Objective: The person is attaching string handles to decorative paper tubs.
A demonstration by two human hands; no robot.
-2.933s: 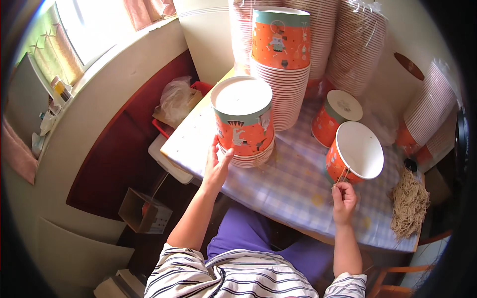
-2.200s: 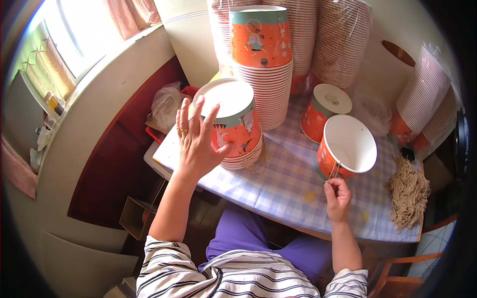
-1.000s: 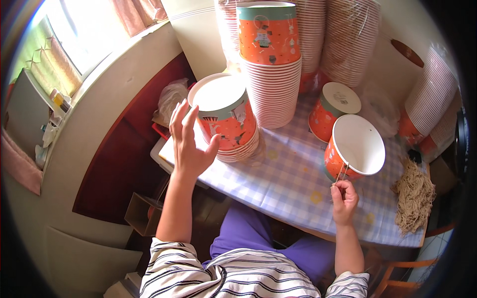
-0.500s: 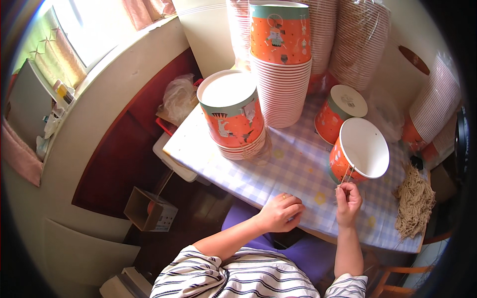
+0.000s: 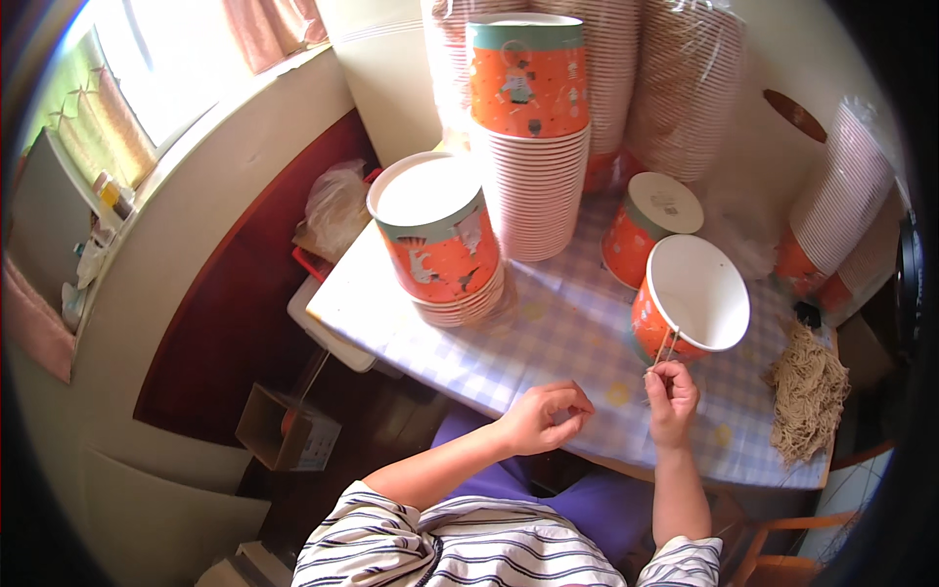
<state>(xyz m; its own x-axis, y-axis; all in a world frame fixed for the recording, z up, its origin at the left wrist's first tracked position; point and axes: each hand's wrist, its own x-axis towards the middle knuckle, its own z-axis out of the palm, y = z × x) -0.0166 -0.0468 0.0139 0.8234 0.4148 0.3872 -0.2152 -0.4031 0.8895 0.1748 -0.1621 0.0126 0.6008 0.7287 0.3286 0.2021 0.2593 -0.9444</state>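
A white-lined orange paper bucket [image 5: 696,293] lies tilted on the checked tablecloth, its mouth facing up and toward me. Thin beige string [image 5: 667,342] hangs over its near rim, and my right hand [image 5: 673,401] pinches the lower part between thumb and fingers. My left hand [image 5: 546,418] is at the table's front edge, fingers loosely curled with a gap to the thumb and nothing visible in it. Right behind the tilted bucket stands an upside-down orange bucket [image 5: 626,243] with a green band. A heap of beige strings [image 5: 810,396] lies at the table's right end.
A short stack of upturned buckets [image 5: 440,254] stands on the table's left, next to a tall stack [image 5: 538,191]. Plastic-wrapped bucket stacks [image 5: 685,93] line the back, another wrapped stack [image 5: 841,196] leans at right. A cardboard box [image 5: 284,428] is on the floor at left.
The left hand's thumb and fingers have parted from a more closed curl. The right hand keeps its pinch on the string. The whole view has shifted slightly.
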